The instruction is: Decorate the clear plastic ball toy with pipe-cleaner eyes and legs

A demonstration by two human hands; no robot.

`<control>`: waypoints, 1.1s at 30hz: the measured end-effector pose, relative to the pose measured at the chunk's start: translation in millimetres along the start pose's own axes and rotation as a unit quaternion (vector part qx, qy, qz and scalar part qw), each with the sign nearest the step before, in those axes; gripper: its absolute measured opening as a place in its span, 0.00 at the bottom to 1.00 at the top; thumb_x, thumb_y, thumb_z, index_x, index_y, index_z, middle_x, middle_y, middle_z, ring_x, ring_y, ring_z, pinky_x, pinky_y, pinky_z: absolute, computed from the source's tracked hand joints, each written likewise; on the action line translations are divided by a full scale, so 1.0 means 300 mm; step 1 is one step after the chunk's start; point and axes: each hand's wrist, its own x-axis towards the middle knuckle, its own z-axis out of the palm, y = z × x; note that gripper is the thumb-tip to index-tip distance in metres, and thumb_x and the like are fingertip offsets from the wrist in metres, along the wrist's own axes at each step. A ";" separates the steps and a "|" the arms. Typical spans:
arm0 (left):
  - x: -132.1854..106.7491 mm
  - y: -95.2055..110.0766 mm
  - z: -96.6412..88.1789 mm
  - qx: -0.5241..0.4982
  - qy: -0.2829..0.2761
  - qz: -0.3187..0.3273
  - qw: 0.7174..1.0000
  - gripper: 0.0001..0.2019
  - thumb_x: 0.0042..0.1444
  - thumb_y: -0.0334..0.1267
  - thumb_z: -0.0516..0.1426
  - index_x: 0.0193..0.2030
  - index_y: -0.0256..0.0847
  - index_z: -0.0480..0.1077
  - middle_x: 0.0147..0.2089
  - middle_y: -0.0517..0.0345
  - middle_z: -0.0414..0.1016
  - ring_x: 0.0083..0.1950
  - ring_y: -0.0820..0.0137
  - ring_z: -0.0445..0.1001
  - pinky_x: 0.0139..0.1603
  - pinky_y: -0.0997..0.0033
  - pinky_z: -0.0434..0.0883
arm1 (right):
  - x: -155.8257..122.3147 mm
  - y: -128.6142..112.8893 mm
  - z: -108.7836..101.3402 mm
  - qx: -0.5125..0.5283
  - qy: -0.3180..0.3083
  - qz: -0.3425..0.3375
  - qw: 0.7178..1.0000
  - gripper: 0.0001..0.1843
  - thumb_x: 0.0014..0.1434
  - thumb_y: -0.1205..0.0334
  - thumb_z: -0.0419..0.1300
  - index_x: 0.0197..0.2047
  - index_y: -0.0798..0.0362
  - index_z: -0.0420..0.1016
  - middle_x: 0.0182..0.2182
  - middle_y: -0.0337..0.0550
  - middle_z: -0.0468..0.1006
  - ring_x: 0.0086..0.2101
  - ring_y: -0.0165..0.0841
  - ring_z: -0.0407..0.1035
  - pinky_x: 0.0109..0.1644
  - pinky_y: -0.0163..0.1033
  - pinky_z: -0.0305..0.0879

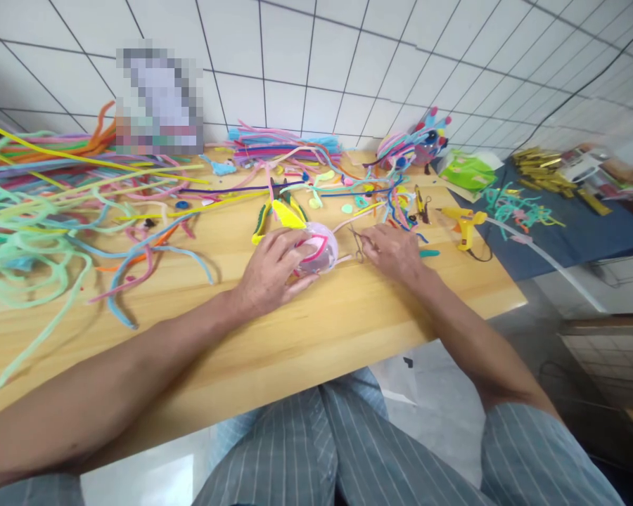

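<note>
Grasping a see-through round piece [328,261] at mid-counter [306,337], the left grip [271,270] curled against its side; contents, if any, could not be made out. Right grip [395,251], just beside it, clasped small scissors [358,247]. A green packet [467,169], contents hidden, sat beyond a yellow glue gun [466,223].

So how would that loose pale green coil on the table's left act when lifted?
The pale green coil is probably bendy, judging by its loose loops. It looks thin, so likely light. It might drag neighbouring strips, since they overlap.
</note>
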 end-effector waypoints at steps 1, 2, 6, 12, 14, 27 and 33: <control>0.001 0.001 -0.001 -0.002 0.001 0.001 1.000 0.25 0.66 0.41 0.67 0.67 0.46 0.67 0.64 0.42 0.78 0.64 0.51 0.76 0.63 0.45 0.76 | -0.001 -0.012 -0.005 0.019 0.026 -0.004 0.999 0.15 0.73 0.64 0.56 0.46 0.50 0.86 0.37 0.46 0.89 0.36 0.37 0.81 0.37 0.39 0.64; 0.001 0.001 -0.003 -0.004 -0.001 0.001 1.000 0.25 0.66 0.42 0.67 0.67 0.46 0.67 0.64 0.41 0.77 0.64 0.51 0.76 0.63 0.45 0.76 | -0.001 -0.028 -0.013 0.039 0.050 -0.006 0.998 0.15 0.73 0.63 0.56 0.47 0.50 0.86 0.36 0.46 0.89 0.35 0.36 0.81 0.38 0.39 0.65; -0.001 -0.001 -0.005 -0.016 -0.007 0.001 1.000 0.27 0.67 0.47 0.66 0.68 0.44 0.66 0.65 0.39 0.76 0.65 0.49 0.75 0.64 0.43 0.75 | -0.001 -0.117 -0.060 0.166 0.097 0.014 0.981 0.13 0.74 0.61 0.57 0.48 0.50 0.85 0.37 0.47 0.90 0.37 0.37 0.83 0.43 0.39 0.72; -0.005 -0.004 0.001 -0.024 -0.006 -0.011 1.000 0.27 0.67 0.46 0.65 0.68 0.43 0.65 0.65 0.38 0.76 0.65 0.49 0.75 0.64 0.42 0.75 | 0.019 -0.187 -0.072 0.512 -0.034 0.119 0.850 0.17 0.68 0.55 0.61 0.57 0.50 0.80 0.48 0.47 0.87 0.43 0.36 0.82 0.41 0.39 0.77; -0.005 -0.003 0.002 -0.022 -0.008 -0.017 1.000 0.26 0.67 0.44 0.65 0.68 0.44 0.66 0.65 0.39 0.76 0.65 0.50 0.75 0.64 0.42 0.75 | 0.026 -0.169 -0.055 0.574 -0.056 0.136 0.805 0.22 0.65 0.55 0.64 0.60 0.49 0.77 0.51 0.48 0.86 0.45 0.36 0.80 0.43 0.39 0.77; -0.011 0.013 -0.001 0.010 -0.012 0.004 1.000 0.26 0.66 0.41 0.68 0.66 0.46 0.66 0.64 0.42 0.78 0.66 0.53 0.77 0.64 0.46 0.77 | 0.084 -0.089 -0.130 0.486 -0.072 0.091 0.866 0.18 0.61 0.53 0.70 0.52 0.51 0.77 0.39 0.40 0.81 0.36 0.32 0.74 0.41 0.37 0.69; -0.016 0.015 0.000 0.009 -0.011 0.002 1.000 0.26 0.64 0.40 0.70 0.65 0.48 0.67 0.64 0.43 0.79 0.66 0.53 0.77 0.64 0.46 0.77 | 0.098 -0.066 -0.102 0.546 -0.060 0.095 0.830 0.17 0.57 0.54 0.71 0.47 0.49 0.76 0.37 0.39 0.80 0.35 0.32 0.73 0.41 0.38 0.71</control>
